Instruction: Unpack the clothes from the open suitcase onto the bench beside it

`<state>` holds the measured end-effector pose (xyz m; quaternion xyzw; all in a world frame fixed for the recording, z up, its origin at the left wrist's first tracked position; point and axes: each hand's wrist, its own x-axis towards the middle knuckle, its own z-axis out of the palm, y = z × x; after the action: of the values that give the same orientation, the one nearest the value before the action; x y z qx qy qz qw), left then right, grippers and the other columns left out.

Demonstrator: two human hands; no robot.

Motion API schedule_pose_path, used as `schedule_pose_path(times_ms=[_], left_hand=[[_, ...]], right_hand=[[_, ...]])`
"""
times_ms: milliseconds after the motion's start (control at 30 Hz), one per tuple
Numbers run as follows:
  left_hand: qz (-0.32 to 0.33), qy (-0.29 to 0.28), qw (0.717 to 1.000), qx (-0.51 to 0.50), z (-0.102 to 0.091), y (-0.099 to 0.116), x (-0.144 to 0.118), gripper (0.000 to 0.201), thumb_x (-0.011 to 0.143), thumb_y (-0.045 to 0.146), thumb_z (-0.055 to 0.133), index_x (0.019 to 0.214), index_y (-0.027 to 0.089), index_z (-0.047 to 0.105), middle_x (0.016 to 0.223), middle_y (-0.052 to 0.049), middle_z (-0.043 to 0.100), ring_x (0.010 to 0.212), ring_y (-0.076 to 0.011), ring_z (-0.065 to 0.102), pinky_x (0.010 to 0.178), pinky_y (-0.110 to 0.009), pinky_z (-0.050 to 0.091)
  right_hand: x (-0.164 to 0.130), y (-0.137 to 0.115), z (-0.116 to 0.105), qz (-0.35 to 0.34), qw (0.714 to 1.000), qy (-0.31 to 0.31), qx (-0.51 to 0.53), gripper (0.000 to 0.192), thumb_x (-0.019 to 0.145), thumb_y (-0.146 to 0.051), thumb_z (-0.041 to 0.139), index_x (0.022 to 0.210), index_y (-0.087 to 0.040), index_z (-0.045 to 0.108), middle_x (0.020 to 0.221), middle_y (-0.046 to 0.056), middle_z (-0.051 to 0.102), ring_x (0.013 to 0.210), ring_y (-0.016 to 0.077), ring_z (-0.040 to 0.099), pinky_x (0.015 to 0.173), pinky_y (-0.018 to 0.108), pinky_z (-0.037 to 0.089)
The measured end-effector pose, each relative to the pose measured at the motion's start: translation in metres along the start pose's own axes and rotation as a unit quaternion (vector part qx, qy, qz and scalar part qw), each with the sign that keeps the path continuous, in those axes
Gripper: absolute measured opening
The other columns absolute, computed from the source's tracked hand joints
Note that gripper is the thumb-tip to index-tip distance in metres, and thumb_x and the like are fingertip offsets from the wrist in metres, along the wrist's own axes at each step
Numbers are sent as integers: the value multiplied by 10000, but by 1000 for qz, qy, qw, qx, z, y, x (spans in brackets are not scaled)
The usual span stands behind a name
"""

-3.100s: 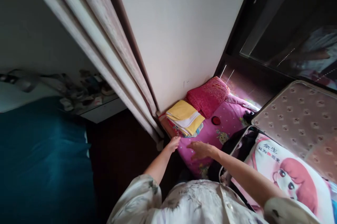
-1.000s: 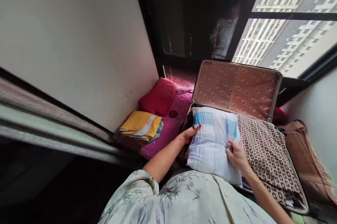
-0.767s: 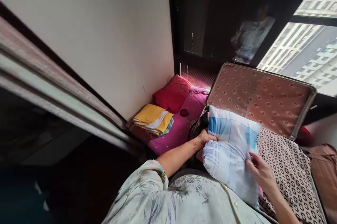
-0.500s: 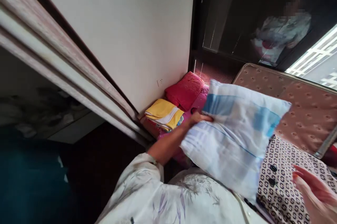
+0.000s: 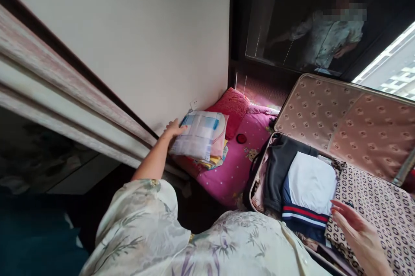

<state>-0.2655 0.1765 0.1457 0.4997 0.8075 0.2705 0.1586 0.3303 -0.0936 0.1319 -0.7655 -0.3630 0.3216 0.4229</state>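
On the stack of folded cloths by the wall lies a folded white-and-blue plaid cloth [image 5: 197,135]. My left hand [image 5: 175,129] grips its left edge, the thumb on top and the other fingers partly hidden behind. Beneath it, pink cloth [image 5: 221,131] and a strip of yellow cloth [image 5: 212,163] show. My right hand [image 5: 355,230] hovers over the open suitcase [image 5: 251,185] with its fingers apart and nothing in them. Close to its fingertips are a folded white garment [image 5: 313,176] with a navy, red and white striped band and a beige patterned garment [image 5: 372,200].
Dark folded clothing [image 5: 277,176] lies in the suitcase, whose pink-lined lid [image 5: 356,124] leans back. A red cushion [image 5: 231,109] and a small round red-and-black item [image 5: 241,138] rest on the pink bedding [image 5: 223,185]. A curtain [image 5: 74,81] hangs at left; dark glass reflects a person.
My left hand has carried the plaid cloth leftward from above the suitcase onto the yellow stack. The white garment and dark clothing in the suitcase are now uncovered. My right hand has shifted slightly left.
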Motion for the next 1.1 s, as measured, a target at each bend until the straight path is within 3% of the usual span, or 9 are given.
schedule_pose_path(times_ms=[67,167,267,400,567,667,733,900,1100], left_hand=[[-14,-55,998,42,30,-10,-5,634,822,277,837,1345,39,567,1436,-200,582,1365,-427,477,1102,-567,416],[9,-128,989,78,88,-16,-38,729,819,318,826,1458,150,519,1619,-226,379,1478,-459,343,1132,-631,363],[54,-122,986,96,137,-9,-82,661,889,297,729,1486,142,491,1655,-227,302,1501,-459,297,1170,-622,324],[179,-144,973,-5,175,28,-142,476,934,228,628,1396,134,563,1515,-168,499,1429,-321,449,1212,-435,364],[289,-284,893,-197,202,90,-232,399,924,243,601,1320,198,619,1368,-127,593,1298,-253,575,1084,-385,519],[273,-376,852,-243,221,122,-278,445,872,272,666,1310,201,628,1347,-129,600,1243,-262,610,987,-383,573],[231,-417,842,-252,236,141,-297,534,846,299,705,1359,199,599,1372,-143,591,1242,-276,616,975,-392,574],[113,-401,885,-208,272,195,-312,821,766,309,813,1483,113,465,1483,-236,524,1383,-335,526,1153,-428,418],[64,-410,894,-170,300,251,-326,898,720,368,877,1452,75,446,1483,-290,520,1429,-367,478,1149,-399,378]], right_hand=[[-1,6,9,6,1000,-11,-6,511,540,-551,783,946,-242,766,850,83,779,739,263,733,553,303,582],[-2,11,19,5,999,-28,-21,509,558,-542,778,950,-217,765,802,84,768,696,239,717,557,290,567],[-1,15,24,-19,998,-45,-39,490,612,-530,740,967,-193,751,771,71,749,673,204,692,577,275,547],[10,37,23,-35,993,-31,-107,505,672,-538,632,1009,-174,729,803,70,732,675,192,657,639,316,539],[24,79,17,-64,979,40,-189,514,680,-490,535,1028,-162,721,983,113,683,772,207,645,794,394,554],[28,100,5,-71,977,45,-195,511,709,-465,527,1071,-156,713,1052,133,656,863,232,651,816,405,556],[30,110,-6,-66,978,55,-188,509,738,-463,527,1098,-150,705,1081,141,646,886,239,656,844,420,557],[32,130,-38,-46,984,87,-151,426,772,-420,557,1088,-173,699,1084,129,659,845,223,663,854,420,567],[40,154,-71,-20,986,122,-109,446,769,-465,572,1080,-170,696,1120,138,661,856,224,680,827,404,579]])
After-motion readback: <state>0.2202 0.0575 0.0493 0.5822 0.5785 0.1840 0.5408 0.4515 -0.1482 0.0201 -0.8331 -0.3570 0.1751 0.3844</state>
